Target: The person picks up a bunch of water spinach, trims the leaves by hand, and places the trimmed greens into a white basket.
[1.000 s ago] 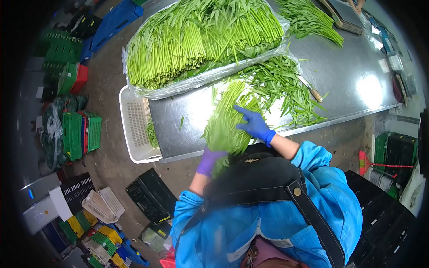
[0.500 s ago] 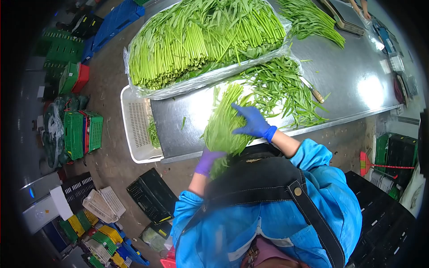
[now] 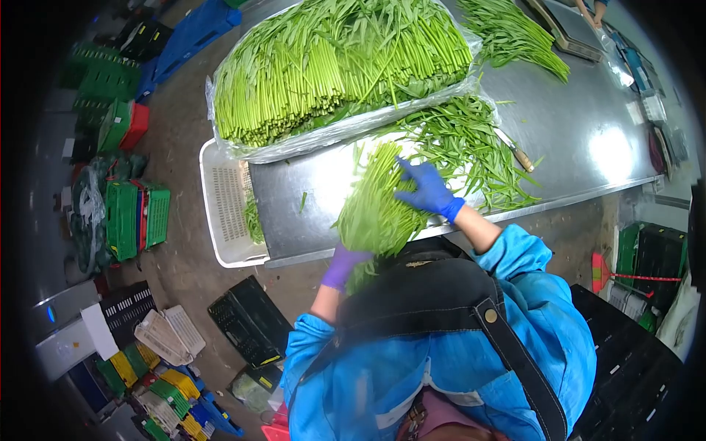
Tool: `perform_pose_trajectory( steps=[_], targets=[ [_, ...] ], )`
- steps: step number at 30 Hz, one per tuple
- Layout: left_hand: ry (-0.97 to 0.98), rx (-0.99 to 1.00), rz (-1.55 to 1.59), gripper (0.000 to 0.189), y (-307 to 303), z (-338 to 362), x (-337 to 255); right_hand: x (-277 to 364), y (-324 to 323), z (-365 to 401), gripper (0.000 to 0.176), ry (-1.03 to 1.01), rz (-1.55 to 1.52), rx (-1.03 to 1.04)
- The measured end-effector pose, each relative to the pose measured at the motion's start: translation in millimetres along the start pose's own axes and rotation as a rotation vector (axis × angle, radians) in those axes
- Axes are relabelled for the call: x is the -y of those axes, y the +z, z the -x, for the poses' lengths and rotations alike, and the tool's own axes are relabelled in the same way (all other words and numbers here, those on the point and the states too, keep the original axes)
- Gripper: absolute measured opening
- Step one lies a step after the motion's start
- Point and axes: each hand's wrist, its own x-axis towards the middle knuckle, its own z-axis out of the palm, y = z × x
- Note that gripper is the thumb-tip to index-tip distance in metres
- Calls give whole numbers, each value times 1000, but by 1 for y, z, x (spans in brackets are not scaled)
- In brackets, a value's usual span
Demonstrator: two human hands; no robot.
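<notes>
A bundle of leafy green stems (image 3: 379,206) lies across my left hand (image 3: 343,266), which wears a purple glove and grips it from below near the leafy end. My right hand (image 3: 429,190), in a blue glove, rests against the bundle's right side with its fingers apart. Behind them, a large pile of the same greens (image 3: 338,70) fills a plastic-lined container. Loose leaves (image 3: 471,147) are scattered on the metal table (image 3: 287,209), and a knife (image 3: 515,151) with a wooden handle lies at their right edge.
A white basket (image 3: 213,213) stands at the table's left end. More greens (image 3: 515,37) lie beside a scale (image 3: 570,33) at the back right, near another person's hand (image 3: 588,13). Green crates (image 3: 121,213) and a black crate (image 3: 250,321) are on the floor.
My right hand has shifted slightly right and its fingers have moved along the bundle. The stems have spread a little to the right. My left hand has hardly moved.
</notes>
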Motion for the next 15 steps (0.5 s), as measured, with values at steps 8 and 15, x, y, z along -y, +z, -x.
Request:
perform_pose_trajectory(
  steps=[8, 15],
  targets=[
    [15, 36, 37, 65, 6, -1, -3, 35, 16, 2, 94, 112, -131, 303],
    [30, -2, 68, 65, 13, 6, -7, -18, 28, -12, 66, 505, -660, -160]
  ],
)
